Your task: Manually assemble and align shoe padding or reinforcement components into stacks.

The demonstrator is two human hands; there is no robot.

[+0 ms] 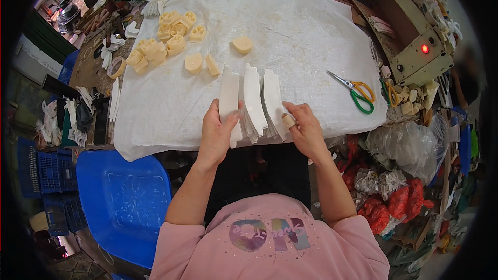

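Three small stacks of curved white strips, of a material I cannot make out, lie side by side at the table's near edge. My left hand (pixel 217 130) is closed round the lower part of the left stack (pixel 229 93), its thumb across the top. The middle stack (pixel 252 96) is fanned, its lower layers showing along its side. My right hand (pixel 307 132), with tan tape round one digit, grips the right edge of the right stack (pixel 272 91); some of its fingers are hidden. Scissors (pixel 355 91) with one green and one orange handle lie to the right, blades partly apart.
White sheeting (pixel 311 36) covers the table. Cream moulded pieces (pixel 176 31) are heaped at the left, with more along the far edge. A metal machine (pixel 415 57) with a lit red lamp stands at the right. A blue tub (pixel 124 202) is at the lower left, plastic bags (pixel 399 192) at the lower right.
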